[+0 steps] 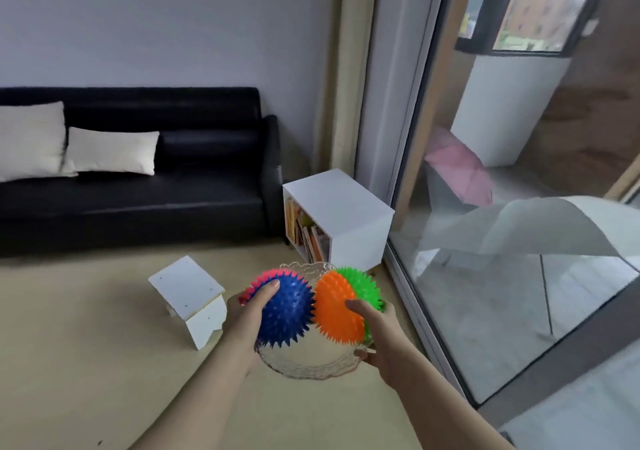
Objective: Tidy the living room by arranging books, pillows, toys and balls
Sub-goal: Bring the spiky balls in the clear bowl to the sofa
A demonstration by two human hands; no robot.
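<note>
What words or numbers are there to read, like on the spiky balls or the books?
No words or numbers can be read anywhere.
Books in the white cabinet: spines too small and blurred to read.
Blue ball, orange ball, glass bowl: no print shows.

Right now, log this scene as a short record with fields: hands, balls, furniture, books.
left hand: holds the left side of the glass bowl, thumb on the blue-pink spiky ball
right hand: grips the glass bowl at its right rim, thumb on the orange-green spiky ball
balls: both sit in the glass bowl, touching each other
sofa: black, with two cream pillows toward its left end
white cube shelf: beside the sofa's right arm
books: standing inside the shelf
white stool: on the floor, left of the bowl
</note>
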